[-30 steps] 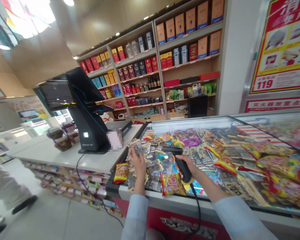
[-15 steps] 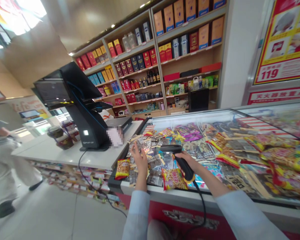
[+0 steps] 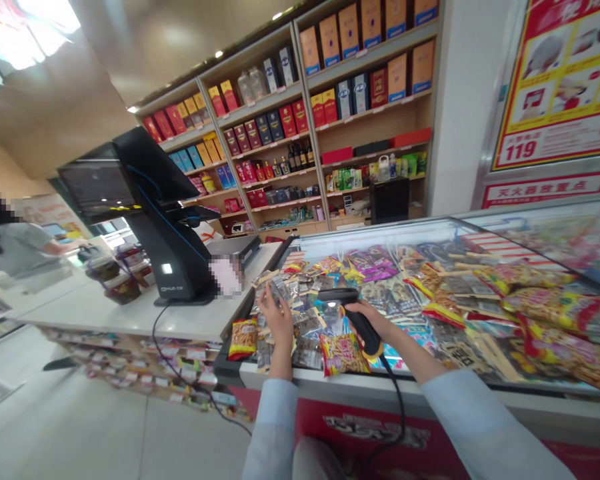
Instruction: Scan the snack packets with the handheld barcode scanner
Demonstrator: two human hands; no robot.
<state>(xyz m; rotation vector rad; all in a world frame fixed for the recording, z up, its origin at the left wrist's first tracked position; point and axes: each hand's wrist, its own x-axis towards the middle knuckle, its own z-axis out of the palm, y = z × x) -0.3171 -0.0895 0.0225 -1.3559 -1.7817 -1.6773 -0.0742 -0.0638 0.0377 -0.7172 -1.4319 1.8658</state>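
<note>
My right hand point(image 3: 367, 319) is wrapped round the handle of a black barcode scanner point(image 3: 364, 330), its head pointing left above the snacks. My left hand point(image 3: 279, 320) is raised in front of the scanner, with thumb and fingers closed on a small clear snack packet point(image 3: 276, 288); its far side blends with the packets behind. Beneath both hands, many dark and clear snack packets point(image 3: 310, 323) cover the glass top of a freezer point(image 3: 430, 233). A red and yellow snack bag point(image 3: 344, 353) lies just below the scanner, and a similar bag point(image 3: 243, 339) sits left of my left wrist.
A black cash register point(image 3: 165, 227) stands on the white counter point(image 3: 200, 327) at left, with dark tubs point(image 3: 117, 277) beside it. The scanner's cable point(image 3: 403, 407) hangs over the freezer's front. Shelves point(image 3: 300, 133) of boxes rise behind. Another person point(image 3: 25, 243) is at far left.
The view has shifted slightly, so things sit a little further left. The other person at left has moved further back and now bends over the counter. Both my hands keep nearly the same pose.
</note>
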